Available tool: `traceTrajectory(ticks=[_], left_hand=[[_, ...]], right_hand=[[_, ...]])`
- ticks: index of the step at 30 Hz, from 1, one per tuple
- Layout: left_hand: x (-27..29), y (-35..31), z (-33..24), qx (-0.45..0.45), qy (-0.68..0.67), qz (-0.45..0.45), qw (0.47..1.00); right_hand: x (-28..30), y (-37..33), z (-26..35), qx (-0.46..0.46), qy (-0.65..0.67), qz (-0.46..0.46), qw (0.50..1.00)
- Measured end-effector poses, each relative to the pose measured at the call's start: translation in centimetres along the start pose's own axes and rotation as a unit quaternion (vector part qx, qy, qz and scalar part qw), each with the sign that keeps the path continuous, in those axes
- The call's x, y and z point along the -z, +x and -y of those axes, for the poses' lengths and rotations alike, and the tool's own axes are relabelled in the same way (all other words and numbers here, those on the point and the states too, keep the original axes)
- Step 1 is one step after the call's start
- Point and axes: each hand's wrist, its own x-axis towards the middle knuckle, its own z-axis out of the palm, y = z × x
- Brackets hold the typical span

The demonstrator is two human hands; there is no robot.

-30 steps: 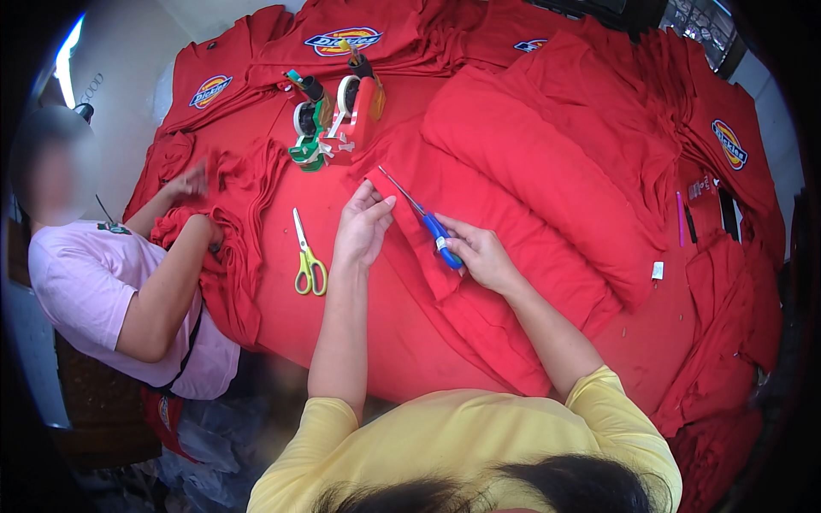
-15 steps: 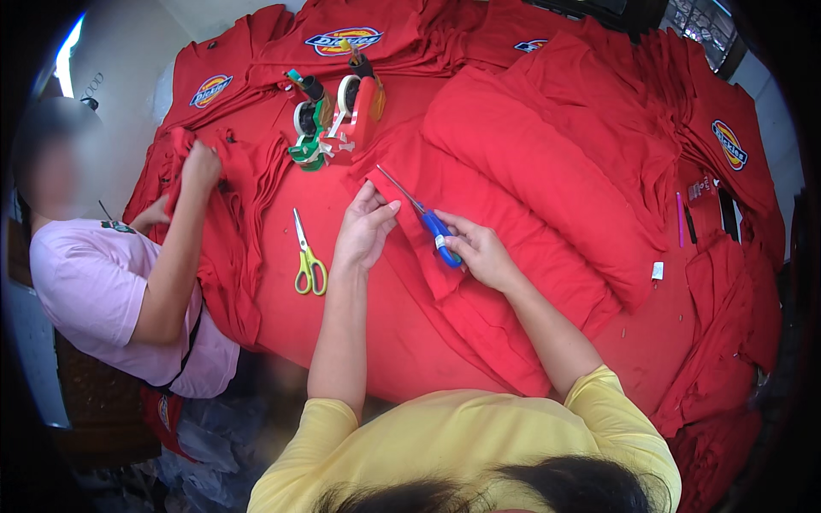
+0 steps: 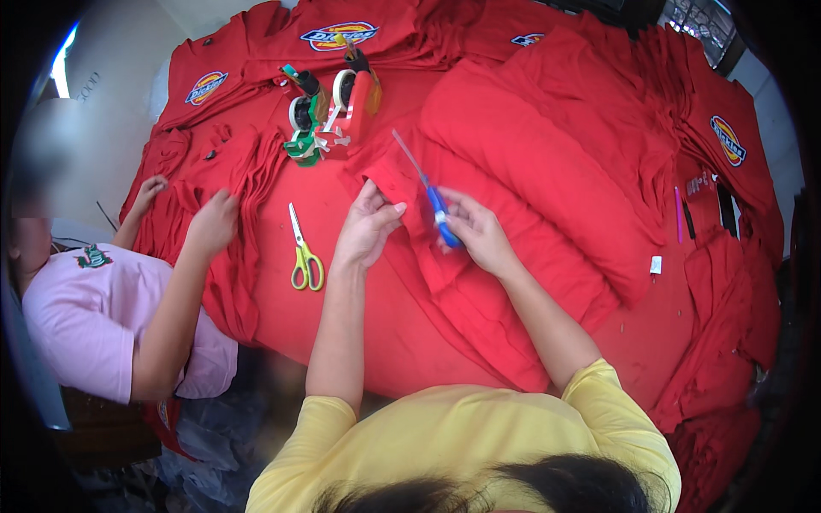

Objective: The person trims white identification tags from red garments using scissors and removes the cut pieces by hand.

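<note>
My left hand (image 3: 369, 227) pinches the edge of a red garment (image 3: 479, 295), its fingertips partly under the cloth. In my right hand (image 3: 477, 232) is a blue-handled tool (image 3: 440, 216) with a long thin metal tip; a small white patch marks its handle. The tip points up and away, just above the red cloth, and slight blur hides whether it is a blade or a spike. Yellow-green-handled scissors (image 3: 304, 252) lie to the left of my left hand, blades pointing away.
Two tape dispensers, one green (image 3: 306, 147) and one red (image 3: 361, 103), stand beyond the scissors. Piled red garments (image 3: 556, 171) cover the far and right sides. A pink pen (image 3: 679, 214) lies at right. A co-worker in a pink shirt (image 3: 103, 316) handles red garments at left.
The blue-handled tool has shifted slightly, its tip now farther from me and off the garment's edge. My left hand stays put. The co-worker's hands have come apart and lowered.
</note>
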Motion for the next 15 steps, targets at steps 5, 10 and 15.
traceTrajectory(ticks=[5, 10, 15], left_hand=[[-0.3, -0.4, 2.6, 0.044, 0.022, 0.003, 0.999], [0.8, 0.9, 2.1, -0.014, -0.135, -0.034, 0.990], [-0.4, 0.4, 1.8, 0.024, -0.338, -0.096, 0.936]], right_hand=[[-1.4, 2.3, -0.6, 0.064, -0.043, -0.091, 0.993], [-1.2, 1.1, -2.0, 0.057, -0.116, -0.105, 0.986], [-0.3, -0.1, -2.5, 0.049, -0.249, -0.111, 0.961]])
